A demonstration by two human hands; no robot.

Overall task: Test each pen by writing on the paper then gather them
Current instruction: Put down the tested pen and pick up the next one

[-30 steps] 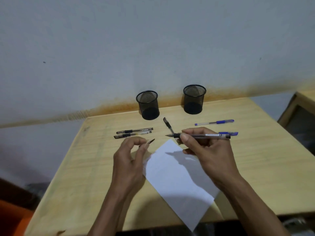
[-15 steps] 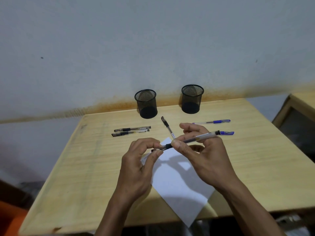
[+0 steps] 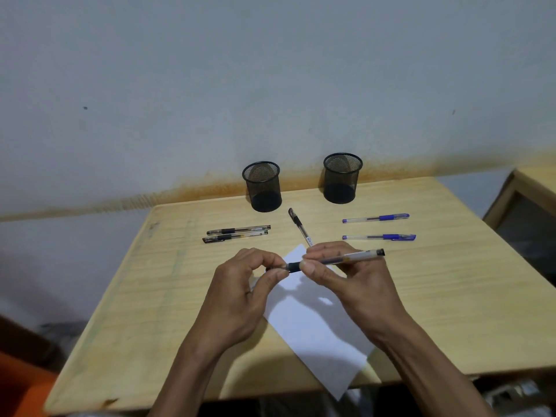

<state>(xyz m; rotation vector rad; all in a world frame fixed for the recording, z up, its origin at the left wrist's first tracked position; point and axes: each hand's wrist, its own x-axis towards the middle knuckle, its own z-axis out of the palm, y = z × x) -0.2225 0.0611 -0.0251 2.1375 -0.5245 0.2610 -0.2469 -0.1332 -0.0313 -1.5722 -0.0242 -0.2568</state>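
holding black pen (image 3: 337,259) in both our hands above paper (image 3: 313,326) on bench (image 3: 451,296): right hand (image 3: 355,284) fingers grip barrel, left hand (image 3: 243,293) fingers pinch tip end.

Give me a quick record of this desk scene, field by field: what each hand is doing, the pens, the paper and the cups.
left hand: pinching the cap end of the held pen
right hand: gripping the clear black-ink pen by its barrel, above the paper
white paper sheet: flat on the wooden table, no marks visible
loose black pens: two side by side, one angled
blue pens: two, right of centre
black mesh pen cups: two, look empty
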